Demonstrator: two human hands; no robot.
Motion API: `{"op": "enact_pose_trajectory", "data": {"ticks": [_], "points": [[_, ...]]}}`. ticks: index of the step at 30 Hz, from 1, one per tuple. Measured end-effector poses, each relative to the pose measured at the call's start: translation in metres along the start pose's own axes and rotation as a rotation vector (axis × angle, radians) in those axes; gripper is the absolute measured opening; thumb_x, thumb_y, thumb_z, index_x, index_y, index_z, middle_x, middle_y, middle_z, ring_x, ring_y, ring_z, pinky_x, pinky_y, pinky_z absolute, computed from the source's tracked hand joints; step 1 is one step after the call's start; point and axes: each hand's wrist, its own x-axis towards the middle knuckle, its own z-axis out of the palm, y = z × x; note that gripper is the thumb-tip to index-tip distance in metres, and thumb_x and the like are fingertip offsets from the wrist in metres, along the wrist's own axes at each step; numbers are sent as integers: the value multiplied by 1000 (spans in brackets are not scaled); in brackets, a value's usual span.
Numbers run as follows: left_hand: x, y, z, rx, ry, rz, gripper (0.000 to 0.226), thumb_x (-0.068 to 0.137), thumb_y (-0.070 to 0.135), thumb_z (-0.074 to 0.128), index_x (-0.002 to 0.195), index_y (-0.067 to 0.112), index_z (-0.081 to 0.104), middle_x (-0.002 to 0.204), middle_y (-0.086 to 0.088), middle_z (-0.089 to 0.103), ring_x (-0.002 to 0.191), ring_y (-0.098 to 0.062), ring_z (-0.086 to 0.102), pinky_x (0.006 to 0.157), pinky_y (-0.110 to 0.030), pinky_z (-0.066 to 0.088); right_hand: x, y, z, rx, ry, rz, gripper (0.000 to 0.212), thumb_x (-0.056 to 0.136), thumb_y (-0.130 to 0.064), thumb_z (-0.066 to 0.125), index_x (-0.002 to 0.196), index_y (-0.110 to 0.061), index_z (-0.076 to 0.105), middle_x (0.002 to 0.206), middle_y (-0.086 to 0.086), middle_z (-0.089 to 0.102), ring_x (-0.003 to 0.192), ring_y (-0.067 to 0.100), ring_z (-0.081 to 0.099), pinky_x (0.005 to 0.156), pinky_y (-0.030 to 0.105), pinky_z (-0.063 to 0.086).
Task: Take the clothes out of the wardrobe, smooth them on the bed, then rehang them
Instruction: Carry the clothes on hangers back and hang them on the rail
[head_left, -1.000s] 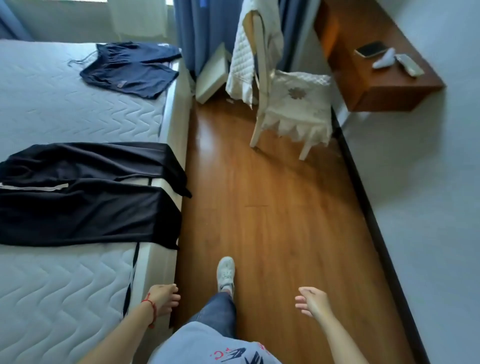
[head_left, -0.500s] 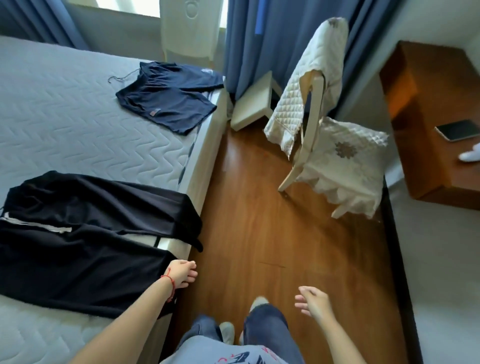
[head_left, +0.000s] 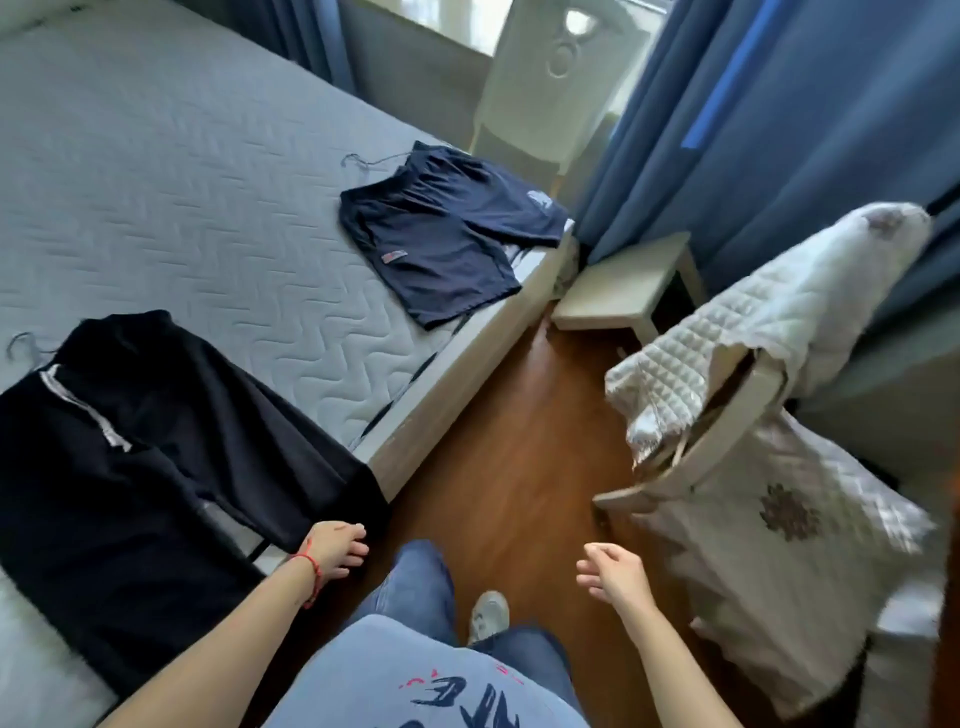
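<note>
At the bed's near edge, toward seven o'clock in the head view, the left hand (head_left: 336, 550) hangs with fingers loosely curled just beside the hem of the black trousers (head_left: 156, 467); whether a fingertip touches the cloth I cannot tell, but it grips nothing. The right hand (head_left: 612, 574), at about five o'clock over the wooden floor (head_left: 509, 447), is likewise relaxed and half open, holding nothing. The black trousers lie spread across the bed (head_left: 171, 187) from nine o'clock down to seven, their leg ends draped over the mattress edge, with what looks like a wire hanger hook (head_left: 21, 345) poking out at the waistband. The navy shorts (head_left: 441, 234) lie flat near the far corner of the bed at about twelve o'clock, a thin hanger hook (head_left: 363, 158) showing above their waist. Judging by this, both garments are already out of the wardrobe and laid down, so the step in hand is the smoothing or the pick-up for rehanging; the trousers look fairly flat already. The next move probably calls for the left hand to take the trousers, ideally at the hanger end, so the legs do not slide off the edge. No wardrobe or other container is in view; a chair (head_left: 727, 441) draped with a quilted cover stands at three o'clock and a small stool (head_left: 623, 283) at one o'clock.
</note>
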Motion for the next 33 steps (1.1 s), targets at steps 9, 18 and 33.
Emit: {"op": "enact_pose_trajectory", "data": {"ticks": [9,18,33], "points": [[70,107,7,-176,52,-66,17,94,21,47,89,10,58,84,-7,63,81,-22,59,68,-28,45,127,-170,21,-120,-112,-114,13,93,-19,51,100,-13,60,90,10,67,79,21,65,61,23,49],[148,287,0,-241,72,-70,30,92,7,42,63,7,46,51,-4,53,43,-14,50,45,-18,36,227,-316,40,-162,-115,-81,15,94,-13,48,102,-7,60,78,8,64,66,19,61,57,24,45],[217,429,-25,-458,259,-45,23,92,11,47,69,11,52,64,-6,53,55,-17,46,42,-15,35,367,-538,113,-389,-348,-228,14,92,-11,49,87,-13,61,76,7,65,66,20,61,58,24,45]]}}
